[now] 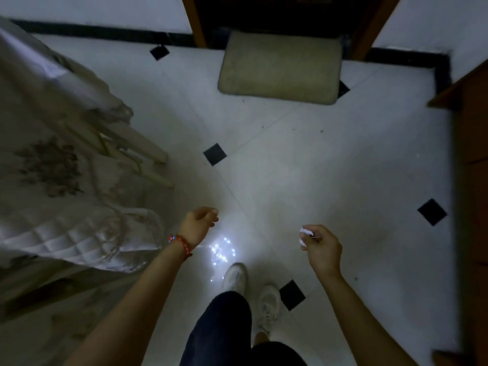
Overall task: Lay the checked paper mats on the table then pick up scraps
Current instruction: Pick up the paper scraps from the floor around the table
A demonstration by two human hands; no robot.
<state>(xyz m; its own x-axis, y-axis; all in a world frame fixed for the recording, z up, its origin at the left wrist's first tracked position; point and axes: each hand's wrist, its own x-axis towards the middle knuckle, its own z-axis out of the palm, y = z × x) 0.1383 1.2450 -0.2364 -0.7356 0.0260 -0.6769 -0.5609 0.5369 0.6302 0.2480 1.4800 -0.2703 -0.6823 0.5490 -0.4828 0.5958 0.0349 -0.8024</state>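
Observation:
I look down at a dim white tiled floor. My right hand (320, 247) is curled round small white paper scraps (303, 235), which poke out past its fingers on the left. My left hand (199, 223), with a red bead bracelet at the wrist, hangs over the floor with its fingers loosely curled and nothing in it. No checked paper mats are in view.
A table under a pale floral cloth (52, 180) fills the left side, with a chair's legs (148, 154) beside it. A beige doormat (280, 67) lies before a dark doorway at the top. Wooden furniture (472, 154) lines the right edge. My feet in white shoes (235, 277) stand on the tiles.

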